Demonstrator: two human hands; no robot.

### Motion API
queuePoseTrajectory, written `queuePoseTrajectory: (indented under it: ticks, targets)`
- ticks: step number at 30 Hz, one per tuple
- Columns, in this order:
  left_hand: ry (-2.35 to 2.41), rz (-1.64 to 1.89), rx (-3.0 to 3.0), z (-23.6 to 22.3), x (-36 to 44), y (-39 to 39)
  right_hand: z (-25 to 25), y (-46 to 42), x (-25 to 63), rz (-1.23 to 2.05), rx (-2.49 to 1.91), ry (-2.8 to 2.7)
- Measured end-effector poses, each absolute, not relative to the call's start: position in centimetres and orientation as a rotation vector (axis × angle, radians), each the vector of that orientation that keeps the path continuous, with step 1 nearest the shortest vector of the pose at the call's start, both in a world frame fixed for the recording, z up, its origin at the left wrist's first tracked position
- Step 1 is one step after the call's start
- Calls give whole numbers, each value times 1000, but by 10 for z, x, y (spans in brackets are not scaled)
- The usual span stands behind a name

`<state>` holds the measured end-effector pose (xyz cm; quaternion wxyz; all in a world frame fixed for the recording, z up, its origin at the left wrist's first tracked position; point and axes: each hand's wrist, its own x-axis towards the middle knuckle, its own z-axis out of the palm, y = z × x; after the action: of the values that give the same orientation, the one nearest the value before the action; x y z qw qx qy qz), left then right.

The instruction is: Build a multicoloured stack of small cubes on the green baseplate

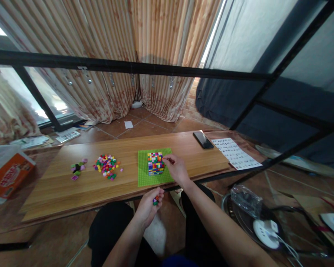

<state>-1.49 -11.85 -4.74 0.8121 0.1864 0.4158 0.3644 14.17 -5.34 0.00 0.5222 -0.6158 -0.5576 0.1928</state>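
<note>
On a green studded baseplate (pixel 143 178) stands a block built of many-coloured toy bricks (pixel 155 164). My right hand (pixel 176 168) is at the right side of this block, thumb and fingers pinched together at its upper edge. Whatever sits between those fingertips is too small to make out. Just off the table's front edge, my left hand (pixel 150 204) is turned palm up with curled fingers, cupping several small loose bricks (pixel 156 200), green and orange among them. Left of the baseplate lies a pile of loose coloured bricks (pixel 107 165).
A smaller group of pink, black and green bricks (pixel 78 167) lies farther left on the wooden table (pixel 52 185). A phone (pixel 203 140) and a printed sheet (pixel 235 152) are to the right. A black metal bar (pixel 122 66) crosses beyond the table. An orange-and-white box (pixel 9 176) stands far left.
</note>
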Motion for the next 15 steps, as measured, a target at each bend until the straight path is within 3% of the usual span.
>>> queuePoseTrajectory:
  ticks: [15]
  targets:
    - [891, 784, 417, -46, -12, -119, 4, -61, 138, 455, -1513, -1299]
